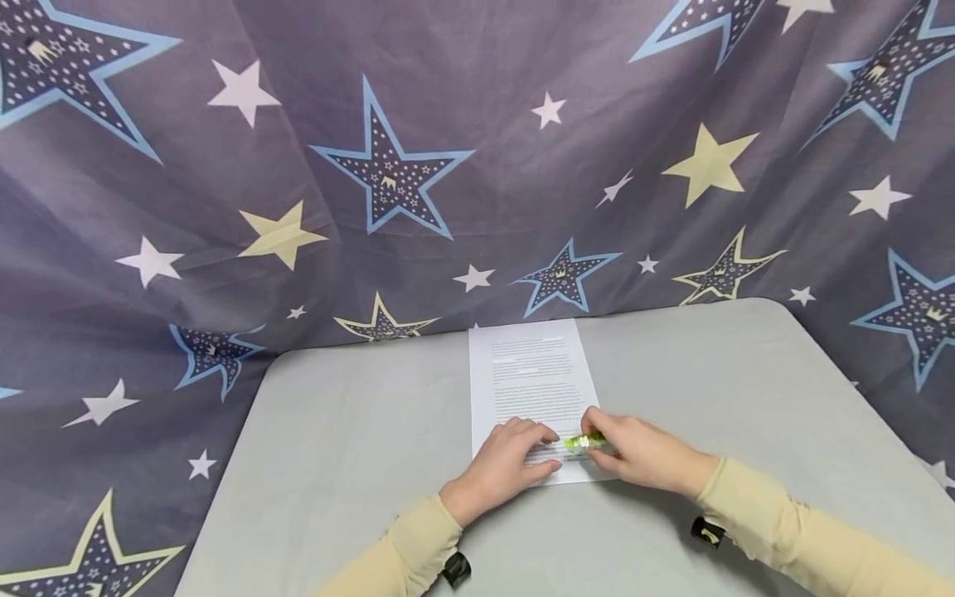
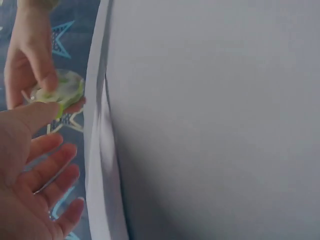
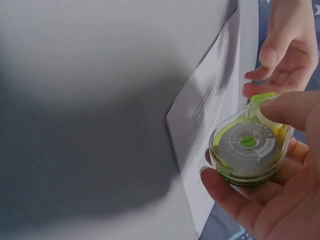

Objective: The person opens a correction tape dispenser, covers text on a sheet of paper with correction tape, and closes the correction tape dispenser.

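My right hand pinches a green, see-through correction tape dispenser between thumb and fingers. Its round grey reel shows through the casing, and its green end points toward the other hand. Beneath both hands lies a printed sheet of paper, with a few white gaps in its lines. The left hand rests over the lower left of the sheet, fingers loosely bent. Its thumb overlaps the dispenser's end in the left wrist view; the head and right wrist views show a small gap.
The sheet lies on a grey covered table and reaches its far edge. Behind the table hangs a dark curtain with stars. Black bands show at both sleeves.
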`<action>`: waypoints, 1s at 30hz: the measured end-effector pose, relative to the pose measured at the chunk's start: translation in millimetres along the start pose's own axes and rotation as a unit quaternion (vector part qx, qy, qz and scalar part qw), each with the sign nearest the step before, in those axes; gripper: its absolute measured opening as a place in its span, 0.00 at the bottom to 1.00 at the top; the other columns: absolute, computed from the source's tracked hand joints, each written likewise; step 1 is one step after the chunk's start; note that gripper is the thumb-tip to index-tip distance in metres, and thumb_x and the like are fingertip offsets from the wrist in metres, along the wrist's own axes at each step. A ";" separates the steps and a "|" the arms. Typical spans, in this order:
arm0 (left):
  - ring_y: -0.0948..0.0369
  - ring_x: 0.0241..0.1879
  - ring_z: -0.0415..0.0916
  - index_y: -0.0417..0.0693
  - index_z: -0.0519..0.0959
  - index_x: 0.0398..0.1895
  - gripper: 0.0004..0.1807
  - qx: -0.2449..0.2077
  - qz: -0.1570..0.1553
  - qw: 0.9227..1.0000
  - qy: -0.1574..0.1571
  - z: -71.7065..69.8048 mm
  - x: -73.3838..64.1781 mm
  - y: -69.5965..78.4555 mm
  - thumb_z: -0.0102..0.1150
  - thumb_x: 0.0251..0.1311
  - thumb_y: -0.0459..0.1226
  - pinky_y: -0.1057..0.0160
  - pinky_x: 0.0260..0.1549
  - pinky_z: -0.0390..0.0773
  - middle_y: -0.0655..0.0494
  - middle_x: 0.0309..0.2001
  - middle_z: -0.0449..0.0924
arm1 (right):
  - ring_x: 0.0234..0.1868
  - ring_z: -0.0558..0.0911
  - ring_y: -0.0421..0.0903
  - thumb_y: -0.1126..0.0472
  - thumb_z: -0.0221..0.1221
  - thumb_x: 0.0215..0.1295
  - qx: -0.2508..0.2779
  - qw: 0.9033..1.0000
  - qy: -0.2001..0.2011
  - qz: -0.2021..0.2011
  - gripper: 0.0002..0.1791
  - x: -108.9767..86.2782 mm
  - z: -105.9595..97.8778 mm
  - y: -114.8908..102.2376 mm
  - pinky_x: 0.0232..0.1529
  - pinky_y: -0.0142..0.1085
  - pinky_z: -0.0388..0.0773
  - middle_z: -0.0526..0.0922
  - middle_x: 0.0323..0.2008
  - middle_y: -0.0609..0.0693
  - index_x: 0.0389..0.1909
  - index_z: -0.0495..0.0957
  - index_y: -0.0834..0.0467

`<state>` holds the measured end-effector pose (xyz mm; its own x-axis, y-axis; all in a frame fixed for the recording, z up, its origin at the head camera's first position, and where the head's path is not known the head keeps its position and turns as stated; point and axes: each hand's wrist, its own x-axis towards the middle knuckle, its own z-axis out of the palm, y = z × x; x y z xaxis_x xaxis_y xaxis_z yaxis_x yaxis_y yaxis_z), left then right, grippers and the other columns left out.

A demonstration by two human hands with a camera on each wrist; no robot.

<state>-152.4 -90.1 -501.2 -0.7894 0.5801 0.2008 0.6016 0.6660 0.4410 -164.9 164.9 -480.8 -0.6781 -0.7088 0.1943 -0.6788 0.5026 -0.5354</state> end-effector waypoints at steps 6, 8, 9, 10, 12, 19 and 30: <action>0.70 0.34 0.78 0.52 0.85 0.38 0.06 -0.066 0.003 0.998 -0.018 4.5 1.4 4.3 0.70 0.67 0.43 0.69 0.38 0.74 0.65 0.33 0.86 | 0.25 0.69 0.30 0.66 0.66 0.69 -0.007 0.999 0.014 -0.036 0.13 -0.4 3.6 -10.6 0.27 0.28 0.71 0.75 0.29 0.37 0.45 0.70 0.53; 0.73 0.32 0.76 0.52 0.84 0.34 0.06 -0.089 -0.003 0.996 -0.023 5.0 1.8 4.3 0.69 0.68 0.42 0.73 0.35 0.73 0.65 0.32 0.84 | 0.26 0.69 0.30 0.64 0.65 0.70 -0.013 0.999 0.018 -0.038 0.13 -0.6 3.9 -12.7 0.30 0.28 0.72 0.76 0.31 0.36 0.47 0.71 0.52; 0.74 0.31 0.75 0.53 0.84 0.33 0.07 -0.101 -0.006 0.994 -0.026 5.1 1.8 4.2 0.69 0.68 0.42 0.74 0.34 0.73 0.65 0.31 0.84 | 0.26 0.69 0.30 0.64 0.65 0.71 -0.015 0.999 0.019 -0.039 0.13 -0.9 4.1 -13.6 0.30 0.28 0.72 0.76 0.31 0.36 0.48 0.71 0.52; 0.75 0.31 0.75 0.53 0.84 0.32 0.07 -0.115 -0.009 0.993 -0.030 5.3 1.6 4.2 0.68 0.69 0.41 0.75 0.33 0.74 0.65 0.31 0.84 | 0.27 0.70 0.30 0.63 0.64 0.71 -0.015 0.999 0.018 -0.038 0.12 -1.4 4.2 -14.4 0.31 0.29 0.73 0.77 0.32 0.36 0.49 0.71 0.52; 0.76 0.31 0.75 0.52 0.83 0.33 0.06 -0.136 -0.010 0.990 -0.033 5.8 0.9 4.5 0.68 0.69 0.40 0.74 0.34 0.76 0.64 0.32 0.84 | 0.29 0.72 0.30 0.63 0.63 0.72 -0.013 0.999 0.019 -0.038 0.12 -2.6 5.1 -15.5 0.33 0.30 0.75 0.78 0.34 0.37 0.51 0.72 0.53; 0.75 0.32 0.76 0.50 0.83 0.32 0.06 -0.202 -0.024 0.979 -0.018 7.1 -2.1 6.7 0.67 0.69 0.37 0.71 0.36 0.79 0.60 0.33 0.85 | 0.41 0.80 0.36 0.66 0.61 0.71 -0.021 0.998 0.038 -0.037 0.19 -6.2 12.0 -19.2 0.43 0.38 0.82 0.83 0.45 0.44 0.60 0.71 0.58; 0.75 0.24 0.70 0.48 0.84 0.29 0.09 -0.296 -0.058 0.953 -0.028 6.3 -2.9 4.0 0.69 0.68 0.39 0.75 0.25 0.70 0.63 0.28 0.84 | 0.44 0.80 0.37 0.65 0.70 0.61 -0.041 0.996 0.060 -0.044 0.26 -7.2 15.9 -19.8 0.44 0.37 0.83 0.80 0.49 0.45 0.58 0.71 0.56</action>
<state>-146.9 -86.2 -505.6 -0.8289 0.5536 0.0807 0.3230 0.3557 0.8770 -142.1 152.2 -484.7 -0.6400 -0.6906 0.3370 -0.7550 0.4835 -0.4430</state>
